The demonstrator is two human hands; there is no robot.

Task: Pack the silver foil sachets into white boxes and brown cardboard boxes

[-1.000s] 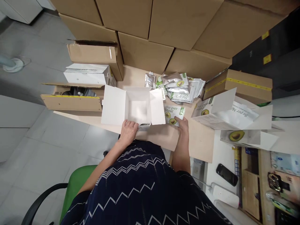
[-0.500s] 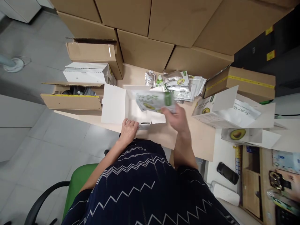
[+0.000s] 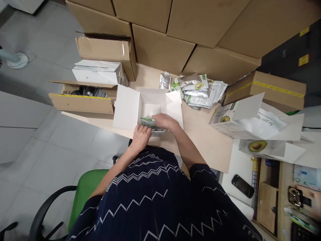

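Note:
An open white carton stands on the wooden table, its flaps spread to both sides. My right hand reaches into its near side, closed on a green-and-white avocado sachet that sits upright against the near wall. My left hand grips the carton's near edge, fingers curled over the rim. A pile of the same sachets lies on the table behind and to the right of the carton.
Brown cardboard boxes are stacked along the back. Open boxes sit at the left table edge. Flattened printed avocado cartons lie at the right, with a phone and a drawer unit nearby. A green chair is under me.
My right hand lifted a sachet from the table, carried it left over the carton and lowered it inside against the near wall. My left hand stayed on the carton's edge.

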